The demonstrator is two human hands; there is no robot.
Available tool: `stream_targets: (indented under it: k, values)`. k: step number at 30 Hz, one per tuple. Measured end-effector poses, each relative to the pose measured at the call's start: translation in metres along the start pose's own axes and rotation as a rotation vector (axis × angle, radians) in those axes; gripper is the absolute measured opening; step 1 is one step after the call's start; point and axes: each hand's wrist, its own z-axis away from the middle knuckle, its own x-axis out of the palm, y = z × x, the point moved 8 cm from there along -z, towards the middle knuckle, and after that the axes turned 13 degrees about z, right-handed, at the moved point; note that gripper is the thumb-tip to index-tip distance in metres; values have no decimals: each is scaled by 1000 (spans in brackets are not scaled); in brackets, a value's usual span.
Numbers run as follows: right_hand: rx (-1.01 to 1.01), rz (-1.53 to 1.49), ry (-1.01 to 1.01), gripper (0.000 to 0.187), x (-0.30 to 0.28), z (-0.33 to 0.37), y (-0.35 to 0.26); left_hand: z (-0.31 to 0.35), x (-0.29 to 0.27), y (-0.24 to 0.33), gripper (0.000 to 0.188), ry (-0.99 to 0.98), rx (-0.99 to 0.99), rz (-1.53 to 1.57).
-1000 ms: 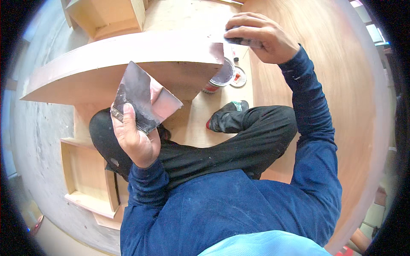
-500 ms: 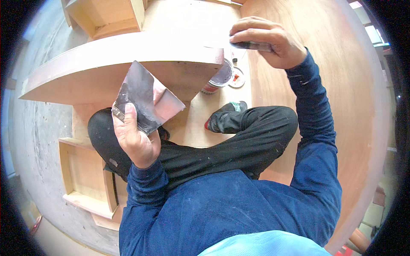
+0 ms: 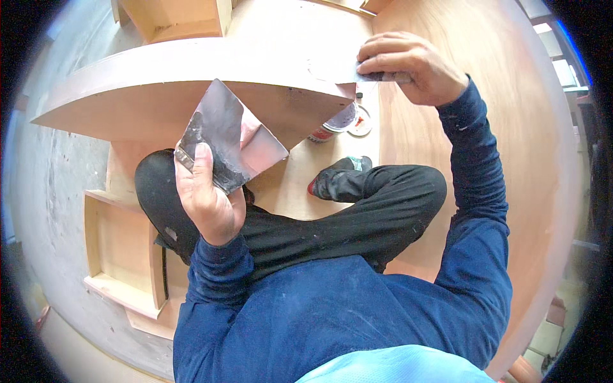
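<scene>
Closely set: dark tool (image 3: 371,76) and right end of the curved board (image 3: 191,99)

Held just right of the board's right-hand end, near its top corner, with the front edge of the tool facing left toward the pale upper surface. Hard to tell touching from a slight gap, because of the glare there. Running left to right across the view, and bowed along the near edge: long axis of the board. Roughly in line with it, as far as visible under the fingers: long axis of the tool.

Much nearer to that end: the right hand (image 3: 415,67), grasping the tool with bent fingers laid over the top, thumb mostly out of sight. Raised high at upper right, back of the hand upward, knuckles pointing left, forearm rising almost straight up the view from a bent elbow.

Well below and left of the tool, seen against the board's underside: smeared plate (image 3: 233,137), four-cornered, tilted with one corner up. Clasped at its lower left side by the left hand (image 3: 211,204), thumb flat on the face, other fingers hidden behind. Dark grey near the thumb, pinkish toward the right corner.

Partly hidden behind the board's right end: open tin (image 3: 341,118), with a round lid (image 3: 362,121) just beside it on the floor (image 3: 284,188).
</scene>
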Motion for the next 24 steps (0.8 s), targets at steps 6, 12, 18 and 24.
stream_targets:
  k: [6,12,18,24]
  values:
    - [-55,16,-17,36,4,-56,-11,2,4,-3,30,29,-20,-2]
    - [-47,-80,-73,41,9,-32,-7,2,-5,-1,30,76,-8,-25]
    - [12,17,-207,35,-4,5,-3,1,-4,-2,29,69,-13,-17]
    - [9,-262,114,44,6,-36,-3,1,-1,-5,30,7,-22,-52]
